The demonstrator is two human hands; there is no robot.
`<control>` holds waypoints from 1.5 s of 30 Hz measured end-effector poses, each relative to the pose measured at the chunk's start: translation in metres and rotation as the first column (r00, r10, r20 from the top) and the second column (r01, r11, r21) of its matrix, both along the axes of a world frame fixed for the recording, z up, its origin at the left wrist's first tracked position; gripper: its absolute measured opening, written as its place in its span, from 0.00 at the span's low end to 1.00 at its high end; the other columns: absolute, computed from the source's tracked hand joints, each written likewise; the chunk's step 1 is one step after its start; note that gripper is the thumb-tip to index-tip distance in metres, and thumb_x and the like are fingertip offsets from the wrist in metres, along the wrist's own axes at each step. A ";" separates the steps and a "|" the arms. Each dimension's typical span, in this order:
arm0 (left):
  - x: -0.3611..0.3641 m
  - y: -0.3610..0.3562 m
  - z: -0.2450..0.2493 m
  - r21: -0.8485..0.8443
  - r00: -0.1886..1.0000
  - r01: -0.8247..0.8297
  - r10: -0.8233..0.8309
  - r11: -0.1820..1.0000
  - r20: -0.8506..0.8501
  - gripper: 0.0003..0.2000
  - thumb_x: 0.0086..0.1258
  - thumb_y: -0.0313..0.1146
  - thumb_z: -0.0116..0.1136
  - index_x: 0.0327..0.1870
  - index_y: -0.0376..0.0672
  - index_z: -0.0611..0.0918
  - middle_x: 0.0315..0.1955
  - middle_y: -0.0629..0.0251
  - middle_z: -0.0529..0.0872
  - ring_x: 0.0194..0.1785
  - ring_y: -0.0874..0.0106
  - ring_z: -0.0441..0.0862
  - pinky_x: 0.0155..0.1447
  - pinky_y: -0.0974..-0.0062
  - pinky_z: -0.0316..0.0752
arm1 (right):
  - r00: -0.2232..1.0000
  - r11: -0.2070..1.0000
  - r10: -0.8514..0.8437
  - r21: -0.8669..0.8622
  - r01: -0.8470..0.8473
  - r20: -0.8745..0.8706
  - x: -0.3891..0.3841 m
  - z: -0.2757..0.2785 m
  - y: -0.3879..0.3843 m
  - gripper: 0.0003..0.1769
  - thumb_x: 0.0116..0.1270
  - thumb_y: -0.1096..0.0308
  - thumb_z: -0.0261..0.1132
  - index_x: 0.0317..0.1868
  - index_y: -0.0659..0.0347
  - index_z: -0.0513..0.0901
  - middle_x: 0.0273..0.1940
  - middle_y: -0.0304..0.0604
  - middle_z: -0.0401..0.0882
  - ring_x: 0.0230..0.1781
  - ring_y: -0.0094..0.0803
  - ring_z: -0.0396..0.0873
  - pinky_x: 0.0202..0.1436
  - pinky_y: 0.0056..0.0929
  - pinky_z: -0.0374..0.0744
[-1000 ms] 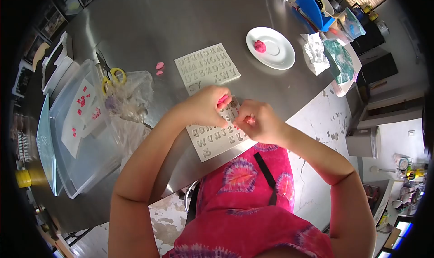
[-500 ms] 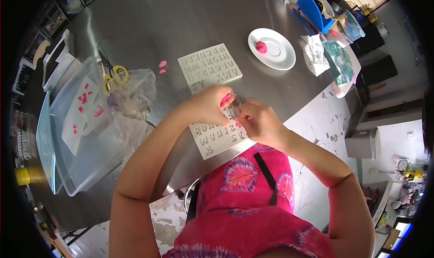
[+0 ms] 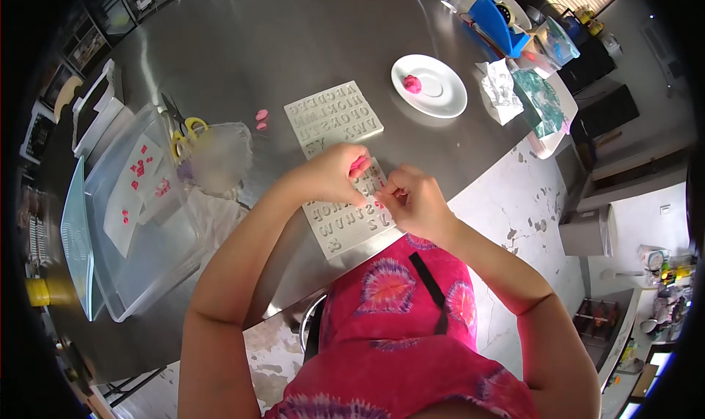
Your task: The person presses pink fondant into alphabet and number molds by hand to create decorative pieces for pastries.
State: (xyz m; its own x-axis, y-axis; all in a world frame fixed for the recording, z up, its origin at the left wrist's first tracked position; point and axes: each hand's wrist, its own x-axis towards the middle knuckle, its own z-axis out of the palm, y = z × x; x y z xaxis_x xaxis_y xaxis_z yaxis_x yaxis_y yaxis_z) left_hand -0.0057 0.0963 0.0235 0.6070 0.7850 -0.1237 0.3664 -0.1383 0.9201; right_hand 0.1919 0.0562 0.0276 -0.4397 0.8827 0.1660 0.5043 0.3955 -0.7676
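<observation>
A pale letter mould (image 3: 341, 235) lies at the table's near edge, with pink material in a cavity near its right side. My left hand (image 3: 338, 175) rests over its upper left part, fingers curled round a pink lump (image 3: 358, 163). Close by on the right, my right hand (image 3: 413, 199) has its fingers pinched together at the pink-filled cavity; anything between the fingertips is too small to tell. A second letter mould (image 3: 334, 118) sits just beyond. On a white plate (image 3: 448, 92) is a pink ball (image 3: 412, 84).
Two small pink pieces (image 3: 261, 115) lie left of the moulds. Further left are yellow-handled scissors (image 3: 196, 128), a crumpled plastic bag (image 3: 220, 154) and a clear tray (image 3: 158, 250) holding paper with pink bits. Crumpled white paper (image 3: 501, 92) and a blue holder (image 3: 498, 26) stand at the right.
The view has shifted slightly, so the plate and moulds appear a little further left. Both hands keep nearly the same place over the near mould.
</observation>
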 end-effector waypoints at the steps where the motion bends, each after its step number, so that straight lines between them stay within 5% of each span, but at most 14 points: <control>1: -0.001 0.001 -0.001 -0.008 1.000 0.009 -0.009 1.000 0.007 0.19 0.39 0.25 0.69 0.25 0.44 0.66 0.19 0.77 0.63 0.22 0.84 0.60 0.24 0.81 0.57 | 1.000 1.000 -0.002 0.009 0.002 -0.002 0.002 0.003 0.001 0.07 0.55 0.77 0.69 0.24 0.65 0.78 0.27 0.42 0.71 0.22 0.25 0.70 0.23 0.27 0.68; 4: -0.003 0.002 -0.005 0.008 1.000 0.005 -0.005 1.000 0.017 0.20 0.39 0.25 0.70 0.25 0.45 0.66 0.19 0.78 0.63 0.23 0.84 0.60 0.24 0.81 0.57 | 0.998 0.987 -0.005 -0.160 -0.004 -0.059 0.004 0.004 -0.001 0.05 0.54 0.78 0.68 0.25 0.65 0.79 0.27 0.43 0.70 0.22 0.28 0.71 0.24 0.27 0.69; 6: -0.002 -0.003 -0.007 0.022 1.000 -0.001 0.001 1.000 0.025 0.20 0.39 0.25 0.70 0.25 0.45 0.66 0.19 0.78 0.63 0.23 0.84 0.60 0.24 0.81 0.57 | 0.996 0.972 0.034 0.229 -0.053 0.086 0.004 -0.005 -0.012 0.04 0.53 0.78 0.68 0.25 0.65 0.80 0.27 0.44 0.71 0.22 0.29 0.71 0.26 0.25 0.69; 10: -0.002 0.000 -0.001 0.002 1.000 0.021 -0.021 1.000 0.017 0.20 0.39 0.24 0.70 0.25 0.45 0.66 0.19 0.77 0.63 0.23 0.85 0.60 0.25 0.82 0.57 | 0.993 0.880 0.032 0.467 -0.084 0.117 0.000 0.000 -0.010 0.04 0.53 0.78 0.69 0.26 0.64 0.81 0.26 0.43 0.71 0.23 0.29 0.71 0.28 0.26 0.70; 12: -0.003 0.000 0.000 0.010 0.999 0.017 -0.017 1.000 0.030 0.20 0.39 0.23 0.70 0.25 0.45 0.67 0.20 0.77 0.63 0.23 0.85 0.60 0.25 0.82 0.58 | 1.000 0.998 0.016 -0.065 -0.017 -0.015 0.005 0.004 -0.002 0.04 0.50 0.80 0.67 0.26 0.63 0.81 0.26 0.43 0.71 0.24 0.34 0.72 0.28 0.29 0.71; 16: -0.004 0.001 -0.006 -0.049 0.996 0.018 -0.013 0.999 0.087 0.19 0.40 0.22 0.68 0.27 0.44 0.67 0.21 0.77 0.64 0.24 0.85 0.61 0.25 0.82 0.58 | 0.997 0.984 -0.070 -0.166 0.071 0.013 0.002 0.000 -0.005 0.04 0.48 0.80 0.67 0.26 0.63 0.81 0.27 0.44 0.72 0.27 0.37 0.74 0.29 0.32 0.72; 18: -0.004 0.002 -0.008 -0.044 0.996 0.032 -0.028 0.999 0.087 0.19 0.40 0.21 0.68 0.27 0.44 0.68 0.22 0.77 0.64 0.24 0.85 0.61 0.25 0.83 0.58 | 0.996 0.936 0.025 0.348 -0.054 0.085 -0.001 -0.007 -0.011 0.04 0.49 0.79 0.67 0.26 0.64 0.81 0.27 0.46 0.74 0.26 0.36 0.75 0.28 0.32 0.72; 20: -0.004 0.004 -0.004 -0.032 0.997 0.035 -0.032 0.999 0.067 0.12 0.44 0.23 0.62 0.26 0.41 0.71 0.22 0.74 0.68 0.24 0.81 0.66 0.26 0.78 0.63 | 0.990 0.863 0.001 0.500 -0.074 0.144 -0.002 0.001 -0.009 0.03 0.50 0.78 0.67 0.26 0.65 0.81 0.26 0.46 0.76 0.25 0.36 0.76 0.29 0.32 0.73; 24: -0.003 0.005 -0.004 -0.232 0.984 -0.063 0.100 0.971 0.150 0.12 0.54 0.27 0.56 0.39 0.41 0.73 0.24 0.73 0.68 0.22 0.83 0.63 0.23 0.81 0.59 | 0.999 1.000 0.024 -0.015 -0.024 0.025 0.003 0.007 0.007 0.02 0.55 0.76 0.66 0.29 0.63 0.81 0.27 0.47 0.79 0.26 0.34 0.79 0.29 0.31 0.76; 26: -0.009 0.004 0.002 -0.563 0.916 0.050 0.187 0.825 0.355 0.19 0.61 0.32 0.46 0.55 0.43 0.66 0.25 0.73 0.68 0.21 0.85 0.61 0.20 0.84 0.53 | 0.952 0.967 -0.129 -0.247 0.059 -0.278 0.000 0.009 0.019 0.04 0.60 0.73 0.66 0.31 0.65 0.81 0.30 0.45 0.82 0.27 0.28 0.80 0.29 0.27 0.76; 30: -0.007 -0.001 0.011 -0.549 0.901 -0.003 0.240 0.836 0.361 0.18 0.75 0.45 0.38 0.61 0.52 0.60 0.32 0.72 0.69 0.24 0.86 0.59 0.21 0.90 0.47 | 0.941 1.000 -0.012 0.022 0.020 -0.338 -0.023 0.013 0.029 0.08 0.60 0.72 0.67 0.39 0.65 0.84 0.32 0.44 0.82 0.28 0.25 0.80 0.32 0.23 0.78; 33: -0.006 -0.002 0.007 -0.483 0.864 -0.034 0.269 0.875 0.426 0.22 0.75 0.53 0.33 0.63 0.52 0.57 0.34 0.71 0.69 0.24 0.86 0.59 0.21 0.90 0.47 | 0.977 0.997 -0.031 -0.072 0.016 -0.212 -0.028 0.018 0.035 0.08 0.59 0.71 0.67 0.39 0.63 0.85 0.35 0.43 0.82 0.31 0.25 0.80 0.33 0.23 0.78; 43: 0.007 -0.003 -0.005 -0.407 0.692 -0.176 0.407 0.896 0.596 0.26 0.74 0.51 0.43 0.64 0.47 0.55 0.28 0.70 0.71 0.21 0.87 0.63 0.18 0.88 0.54 | 0.877 0.998 -0.058 -0.016 0.057 -0.477 -0.038 0.000 0.044 0.06 0.62 0.72 0.66 0.36 0.67 0.83 0.38 0.43 0.79 0.29 0.24 0.77 0.32 0.23 0.76; 45: 0.006 -0.003 -0.002 -0.337 0.758 -0.129 0.312 0.933 0.572 0.20 0.75 0.38 0.43 0.65 0.46 0.59 0.34 0.67 0.74 0.25 0.85 0.65 0.22 0.88 0.56 | 0.803 0.994 -0.108 -0.055 0.093 -0.586 -0.038 -0.011 0.043 0.06 0.63 0.72 0.65 0.34 0.68 0.81 0.38 0.42 0.78 0.30 0.23 0.76 0.33 0.22 0.76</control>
State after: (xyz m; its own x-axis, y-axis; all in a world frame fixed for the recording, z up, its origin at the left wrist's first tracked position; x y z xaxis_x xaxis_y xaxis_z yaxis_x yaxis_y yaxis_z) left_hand 0.0006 0.0932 0.0219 0.4383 0.8988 -0.0098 -0.2922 0.1528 0.9441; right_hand 0.1538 0.0996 0.0162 -0.1732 0.9232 0.3431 -0.0101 0.3467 -0.9379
